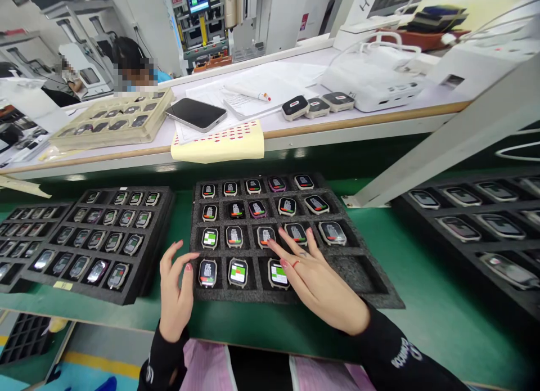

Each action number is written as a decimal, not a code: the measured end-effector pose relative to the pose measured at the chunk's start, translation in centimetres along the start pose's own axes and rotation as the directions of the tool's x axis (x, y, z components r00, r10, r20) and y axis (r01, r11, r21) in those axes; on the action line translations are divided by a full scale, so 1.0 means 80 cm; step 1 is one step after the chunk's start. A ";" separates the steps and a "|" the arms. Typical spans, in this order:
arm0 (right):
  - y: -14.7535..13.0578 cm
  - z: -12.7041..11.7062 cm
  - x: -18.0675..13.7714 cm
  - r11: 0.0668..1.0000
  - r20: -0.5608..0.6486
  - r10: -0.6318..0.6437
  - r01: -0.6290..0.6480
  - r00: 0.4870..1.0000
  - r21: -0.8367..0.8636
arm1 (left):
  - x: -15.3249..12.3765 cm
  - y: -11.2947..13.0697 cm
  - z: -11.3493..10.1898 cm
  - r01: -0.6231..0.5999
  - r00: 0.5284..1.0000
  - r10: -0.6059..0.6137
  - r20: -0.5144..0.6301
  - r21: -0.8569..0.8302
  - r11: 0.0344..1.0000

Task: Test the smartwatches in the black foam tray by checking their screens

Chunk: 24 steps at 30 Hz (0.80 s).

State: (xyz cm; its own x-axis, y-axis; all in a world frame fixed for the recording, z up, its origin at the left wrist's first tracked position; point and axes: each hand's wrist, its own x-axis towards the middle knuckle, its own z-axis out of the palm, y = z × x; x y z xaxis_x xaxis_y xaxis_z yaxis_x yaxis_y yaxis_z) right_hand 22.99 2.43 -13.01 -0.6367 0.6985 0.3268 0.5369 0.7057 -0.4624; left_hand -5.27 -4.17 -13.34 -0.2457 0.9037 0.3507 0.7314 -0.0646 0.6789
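A black foam tray lies on the green bench before me, its compartments mostly filled with strapless smartwatches. Most screens show dark displays with text and coloured bars; a few, such as one watch in the front row, show green and white blocks. My right hand reaches over the tray with fingers spread, fingertips at the watch in the second row from the front; whether they touch it I cannot tell. At the tray's left edge, my left hand hovers with fingers apart, holding nothing, near the front-left watch.
More foam trays of watches stand at the left and at the right. A raised shelf carries a phone, several watches, papers and a white device. A slanted white post rises at right. Another person sits beyond.
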 end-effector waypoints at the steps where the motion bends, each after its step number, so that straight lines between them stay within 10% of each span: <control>1: 0.001 0.000 -0.001 1.000 0.000 0.003 -0.003 1.000 -0.004 | 0.002 0.000 -0.003 -0.010 0.999 0.010 0.033 0.013 1.000; 7: 0.008 -0.008 -0.008 0.997 -0.164 0.060 -0.050 0.985 0.062 | 0.019 0.006 -0.033 -0.050 0.892 -0.012 0.452 0.125 0.991; 13: 0.018 -0.015 -0.023 0.980 -0.348 0.177 -0.134 0.920 0.147 | 0.031 0.006 -0.052 -0.185 0.797 0.024 0.603 0.206 0.961; 20: 0.024 -0.004 -0.035 0.931 -0.537 0.362 -0.272 0.762 0.242 | 0.027 -0.004 -0.045 0.082 0.862 -0.118 0.493 0.093 0.992; 24: 0.025 -0.002 -0.035 0.939 -0.521 0.342 -0.260 0.782 0.227 | 0.021 -0.020 -0.024 0.286 0.934 -0.236 0.268 -0.164 0.944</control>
State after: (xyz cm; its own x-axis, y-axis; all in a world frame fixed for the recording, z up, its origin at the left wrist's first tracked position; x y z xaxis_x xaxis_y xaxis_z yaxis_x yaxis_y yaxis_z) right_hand 25.93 1.93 -14.70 -0.0260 0.8498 0.5264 0.5439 0.4538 -0.7058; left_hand -8.02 -3.39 -12.59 -0.2317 0.9728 -0.0061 0.5159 0.1282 0.8470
